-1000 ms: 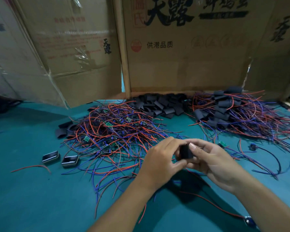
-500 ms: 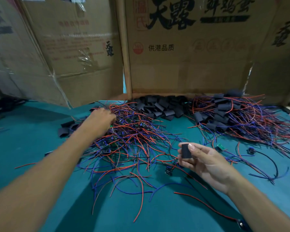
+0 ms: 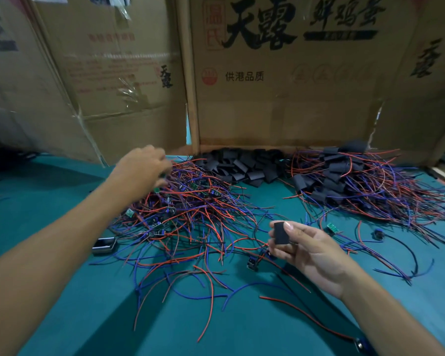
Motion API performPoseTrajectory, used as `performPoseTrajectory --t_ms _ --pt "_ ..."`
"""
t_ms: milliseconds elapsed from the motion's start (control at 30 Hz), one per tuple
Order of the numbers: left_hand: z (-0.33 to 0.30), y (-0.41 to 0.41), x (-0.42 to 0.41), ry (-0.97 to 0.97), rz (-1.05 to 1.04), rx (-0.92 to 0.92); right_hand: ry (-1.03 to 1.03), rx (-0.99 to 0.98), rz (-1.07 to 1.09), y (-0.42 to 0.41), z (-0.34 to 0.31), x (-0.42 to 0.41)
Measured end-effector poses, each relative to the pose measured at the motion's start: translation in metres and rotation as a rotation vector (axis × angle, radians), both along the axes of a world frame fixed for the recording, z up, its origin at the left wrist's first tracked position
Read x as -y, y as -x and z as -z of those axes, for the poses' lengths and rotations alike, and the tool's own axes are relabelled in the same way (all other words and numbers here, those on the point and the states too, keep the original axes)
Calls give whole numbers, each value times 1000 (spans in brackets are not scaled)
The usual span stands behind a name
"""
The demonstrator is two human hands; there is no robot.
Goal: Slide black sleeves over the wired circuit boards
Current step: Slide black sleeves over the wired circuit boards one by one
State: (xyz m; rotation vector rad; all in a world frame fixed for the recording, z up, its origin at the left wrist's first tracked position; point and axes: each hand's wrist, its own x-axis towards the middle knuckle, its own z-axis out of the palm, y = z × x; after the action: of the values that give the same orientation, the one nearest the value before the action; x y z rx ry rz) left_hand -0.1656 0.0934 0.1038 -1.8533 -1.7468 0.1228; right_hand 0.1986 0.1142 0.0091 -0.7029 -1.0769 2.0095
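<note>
Where pinched, sleeve (image 3: 280, 233) (matte black) flat.

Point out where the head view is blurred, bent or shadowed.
Head view: the left hand over the unsleeved wire pile is smeared by motion blur; the right hand and its black sleeve are sharp. The cardboard wall bows with wide-angle distortion. Both forearms cast soft dark shadows on the teal table; lighting is dim.

Both arms are bare, with no sleeves. The left hand (image 3: 141, 168) and right hand (image 3: 311, 250) wear no gloves.
</note>
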Motion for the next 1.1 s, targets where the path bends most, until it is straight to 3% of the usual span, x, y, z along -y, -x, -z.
performPoseTrajectory --t_ms 167,400,633,833,1000,1100 --pt "-52 -6 -3 -220 -39 430 11 42 14 -1 -1 0" --pt "-51 -42 6 -409 70 1013 11 69 33 -2 -4 -1" --pt "-36 -82 13 -359 164 1398 6 69 12 -2 -2 -2" --pt "-12 -120 17 -222 262 2185 37 -5 45 -2 -1 -4" --pt "35 -135 25 -185 371 2513 66 -76 65 -3 -2 -6" --pt "50 -135 29 -237 498 2587 104 -75 -20 -7 -4 -5"
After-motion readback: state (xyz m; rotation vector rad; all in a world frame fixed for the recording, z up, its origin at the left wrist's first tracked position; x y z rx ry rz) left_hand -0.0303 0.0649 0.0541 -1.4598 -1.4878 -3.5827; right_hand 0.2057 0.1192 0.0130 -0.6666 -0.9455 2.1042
